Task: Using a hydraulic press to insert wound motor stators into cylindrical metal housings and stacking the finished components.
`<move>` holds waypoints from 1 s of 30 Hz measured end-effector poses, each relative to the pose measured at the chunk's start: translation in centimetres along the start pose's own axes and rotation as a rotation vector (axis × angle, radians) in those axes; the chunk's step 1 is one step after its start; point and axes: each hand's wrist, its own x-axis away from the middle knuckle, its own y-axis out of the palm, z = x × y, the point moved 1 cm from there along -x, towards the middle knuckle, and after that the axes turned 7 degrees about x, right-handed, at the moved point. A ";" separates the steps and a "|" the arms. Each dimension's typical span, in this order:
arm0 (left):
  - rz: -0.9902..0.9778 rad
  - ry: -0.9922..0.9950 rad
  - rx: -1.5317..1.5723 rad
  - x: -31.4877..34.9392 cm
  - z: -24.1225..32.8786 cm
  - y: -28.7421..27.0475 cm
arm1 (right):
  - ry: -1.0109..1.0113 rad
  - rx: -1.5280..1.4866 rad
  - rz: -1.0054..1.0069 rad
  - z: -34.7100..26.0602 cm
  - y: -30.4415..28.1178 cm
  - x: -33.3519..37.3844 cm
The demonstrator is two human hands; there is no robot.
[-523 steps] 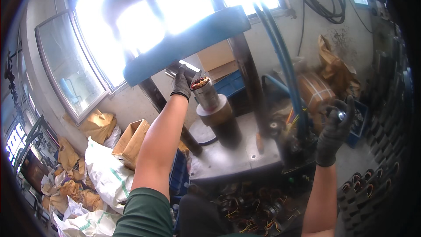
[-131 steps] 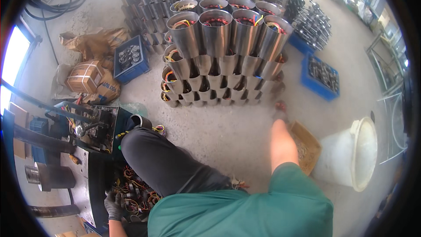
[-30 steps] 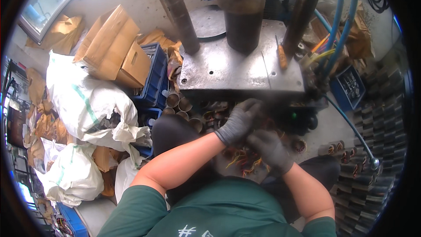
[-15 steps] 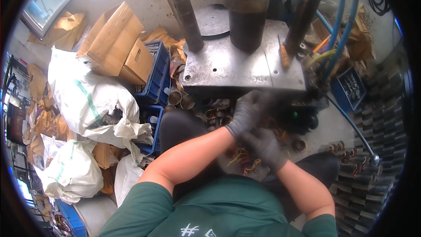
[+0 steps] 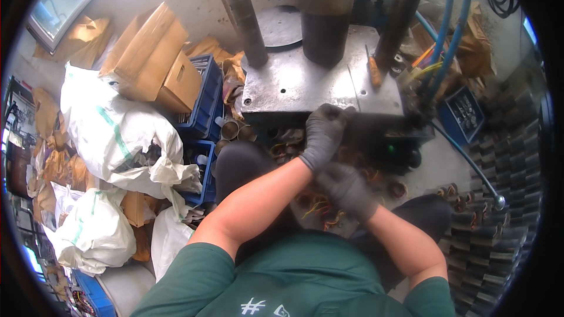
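My left hand (image 5: 324, 134), in a grey glove, reaches up to the front edge of the press's metal plate (image 5: 276, 97). Its fingers are curled together, and whatever they hold, if anything, is hidden. Below it, close to the left wrist, my right hand (image 5: 348, 189) wears a grey glove too; motion smears its fingers. Underneath both hands, between my knees, lie several wound coils with coloured wires (image 5: 323, 208). The thick steel ram (image 5: 326, 23) stands on the plate beyond my hands. An orange-handled screwdriver-like tool (image 5: 374, 71) rests on the plate at the right.
Steel columns (image 5: 244, 23) flank the ram. To the left are blue crates (image 5: 202, 103), a cardboard box (image 5: 147, 53) and white sacks (image 5: 117, 132). On the right, a blue hose (image 5: 452, 29) hangs, a blue bin (image 5: 464, 114) holds metal parts, and dark stacked cores (image 5: 499, 199) cover the floor.
My left hand has risen to the plate's front edge, its fingers now over the rim. My right hand stays low and blurred. The whole view has shifted slightly.
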 end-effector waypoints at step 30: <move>-0.521 -0.062 0.169 3.8 1.2 -1.4 | -0.165 -0.019 0.269 -0.1 -4.6 0.7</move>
